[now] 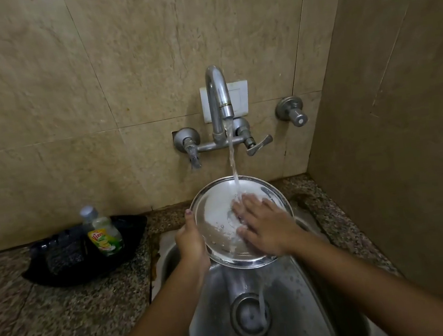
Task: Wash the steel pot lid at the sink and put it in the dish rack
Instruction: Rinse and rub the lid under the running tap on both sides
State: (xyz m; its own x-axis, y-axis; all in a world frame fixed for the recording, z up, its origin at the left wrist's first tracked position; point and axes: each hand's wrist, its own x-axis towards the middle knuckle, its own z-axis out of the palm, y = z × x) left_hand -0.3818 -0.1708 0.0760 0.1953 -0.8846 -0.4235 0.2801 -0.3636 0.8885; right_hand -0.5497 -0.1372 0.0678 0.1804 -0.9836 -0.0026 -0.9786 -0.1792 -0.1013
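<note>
Steel pot lid (218, 218): round, shiny, shallow raised rim, inner face toward camera. Held tilted above the sink (296, 312) basin, far edge higher, directly beneath the tap. Water stream lands on upper centre of the face; surface wet, with foam and droplets at middle and lower left. Runoff falls from the low near edge toward the drain. Sink: stainless, wet, round drain at centre.

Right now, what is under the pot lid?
Under the lid lies the steel sink, with its drain and water running off. The basin's back part is hidden by the lid and both hands.
</note>
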